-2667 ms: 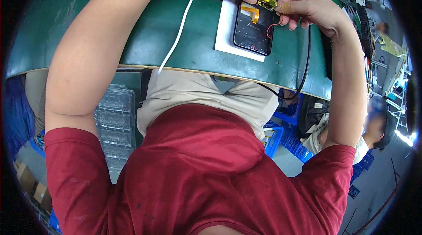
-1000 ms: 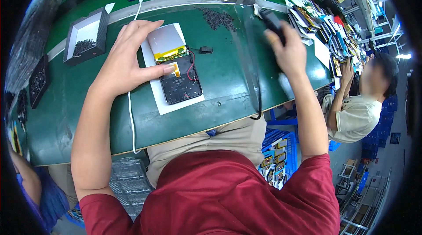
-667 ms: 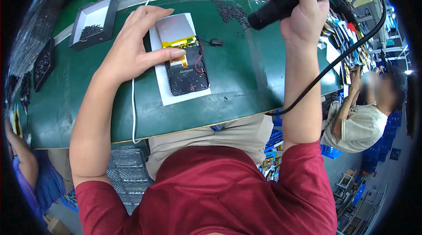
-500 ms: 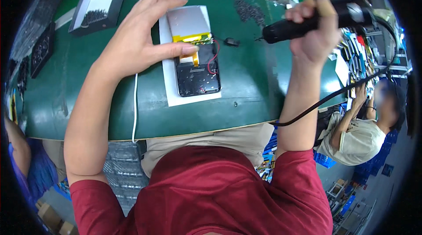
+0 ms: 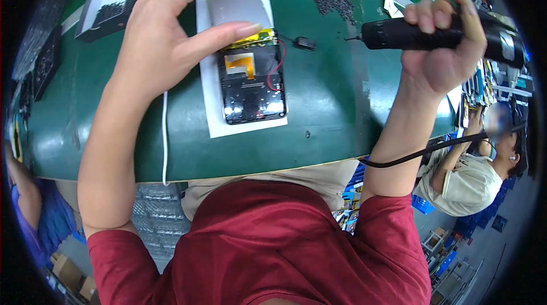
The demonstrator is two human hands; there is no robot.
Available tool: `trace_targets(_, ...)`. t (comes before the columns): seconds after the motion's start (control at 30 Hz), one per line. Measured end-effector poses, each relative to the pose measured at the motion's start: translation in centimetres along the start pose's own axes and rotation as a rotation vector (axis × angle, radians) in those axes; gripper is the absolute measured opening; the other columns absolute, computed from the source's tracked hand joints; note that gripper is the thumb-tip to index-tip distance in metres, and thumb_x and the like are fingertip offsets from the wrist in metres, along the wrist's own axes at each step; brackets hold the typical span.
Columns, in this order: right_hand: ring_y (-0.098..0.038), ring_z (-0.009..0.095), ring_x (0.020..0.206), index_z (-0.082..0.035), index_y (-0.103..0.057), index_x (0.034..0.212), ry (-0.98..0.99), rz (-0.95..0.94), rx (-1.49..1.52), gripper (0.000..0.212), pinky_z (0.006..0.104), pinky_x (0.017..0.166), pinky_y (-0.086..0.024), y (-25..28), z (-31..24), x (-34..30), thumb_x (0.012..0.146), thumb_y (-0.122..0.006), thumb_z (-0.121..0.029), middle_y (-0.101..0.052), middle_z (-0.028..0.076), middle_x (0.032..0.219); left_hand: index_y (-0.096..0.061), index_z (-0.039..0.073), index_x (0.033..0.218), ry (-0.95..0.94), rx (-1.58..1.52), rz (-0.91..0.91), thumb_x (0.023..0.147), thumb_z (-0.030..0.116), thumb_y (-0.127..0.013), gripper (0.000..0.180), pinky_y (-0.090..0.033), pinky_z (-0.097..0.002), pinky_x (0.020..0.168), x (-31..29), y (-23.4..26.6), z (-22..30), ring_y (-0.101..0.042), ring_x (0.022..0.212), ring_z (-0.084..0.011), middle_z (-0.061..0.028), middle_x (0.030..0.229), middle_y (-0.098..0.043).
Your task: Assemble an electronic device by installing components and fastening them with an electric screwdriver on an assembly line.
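Note:
An opened electronic device with a black casing (image 5: 253, 102) lies on a white sheet (image 5: 213, 120). A silver battery-like slab (image 5: 236, 9) sits at its far end, bordered by yellow tape (image 5: 265, 36). An orange flex cable (image 5: 249, 64) and a thin red wire (image 5: 284, 57) show on it. My left hand (image 5: 154, 37) is open over its left side, thumb at the yellow tape; contact is unclear. To the right, my right hand (image 5: 436, 68) grips a black electric screwdriver (image 5: 387, 35), raised, its bit pointing left, apart from the device. Beside the device lies a small black part (image 5: 305, 43).
Small dark screw-like pieces (image 5: 330, 1) are heaped at the back of the green table (image 5: 325, 134). An open grey box (image 5: 94, 34) stands at the far left. A white cable (image 5: 165, 145) crosses the table. A co-worker (image 5: 470, 185) sits at the right.
My right hand has carried the screwdriver further right, away from the device. The left thumb has shifted from near the flex cable up to the yellow tape. The view has moved slightly.

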State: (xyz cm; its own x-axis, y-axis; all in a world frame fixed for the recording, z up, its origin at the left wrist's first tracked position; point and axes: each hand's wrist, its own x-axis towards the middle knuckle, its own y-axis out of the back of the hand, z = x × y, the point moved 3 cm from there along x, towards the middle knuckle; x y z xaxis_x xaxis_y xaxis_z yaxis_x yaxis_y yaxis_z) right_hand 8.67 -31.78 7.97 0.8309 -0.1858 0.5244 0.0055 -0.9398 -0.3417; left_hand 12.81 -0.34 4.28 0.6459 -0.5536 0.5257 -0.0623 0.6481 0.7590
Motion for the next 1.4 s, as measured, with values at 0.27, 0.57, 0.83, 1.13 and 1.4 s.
trace_targets(0.27,-0.051,0.011,0.071,-0.001,-0.063,0.109,-0.047,-0.226,0.366,0.033,0.0313,0.077,-0.04,-4.6,-1.6,-1.1,0.094,-0.06,-0.031,-0.053,-0.003,0.076,-0.079,0.004,0.102,-0.135,-0.393,0.039,0.076,0.01,-0.088,0.029,-0.047,-0.0279,0.061,-0.6,-2.1,3.0,-0.063,0.071,-0.0156,-0.0057,0.084,-0.069)
trace_targets(0.57,-0.053,0.009,0.071,-0.005,-0.058,0.111,-0.002,-0.237,0.355,0.032,0.0305,0.078,-0.042,-8.5,-1.7,-1.9,0.093,-0.063,-0.031,-0.054,-0.002,0.077,-0.078,0.003,0.092,-0.083,-0.561,-0.014,0.081,0.008,-0.085,0.013,-0.05,-0.0264,0.059,-0.8,-2.1,3.1,-0.065,0.069,-0.014,-0.0057,0.08,-0.072)
trace_targets(0.83,-0.052,0.009,0.073,-0.008,-0.06,0.118,0.027,-0.312,0.175,0.04,0.0305,0.079,-0.04,-9.3,-2.3,-2.2,0.094,-0.065,-0.039,-0.056,-0.003,0.081,-0.076,0.004,0.084,-0.144,-0.509,0.05,0.077,0.006,-0.086,0.012,-0.049,-0.03,0.06,-1.1,-1.6,2.9,-0.066,0.069,-0.0182,-0.0056,0.077,-0.07)
trace_targets(1.13,-0.053,0.01,0.078,-0.012,-0.061,0.128,0.003,-0.636,0.152,0.048,0.0319,0.082,-0.039,-10.4,-2.2,-2.2,0.095,-0.063,-0.048,-0.056,-0.004,0.088,-0.072,0.003,0.08,-0.172,-0.439,0.045,0.076,0.008,-0.087,0.016,-0.049,-0.0311,0.061,-1.1,-1.9,2.9,-0.065,0.069,-0.0203,-0.0057,0.076,-0.067)
trace_targets(1.4,-0.054,0.015,0.08,-0.007,-0.058,0.129,-0.021,-0.624,0.076,0.042,0.0361,0.083,-0.04,-11.2,-2.3,-3.8,0.099,-0.054,-0.037,-0.056,0.001,0.09,-0.074,0.002,0.085,-0.279,-0.438,0.038,0.079,0.006,-0.083,0.011,-0.051,-0.0327,0.065,-1.4,-1.7,2.8,-0.068,0.072,-0.0225,-0.0081,0.08,-0.07)
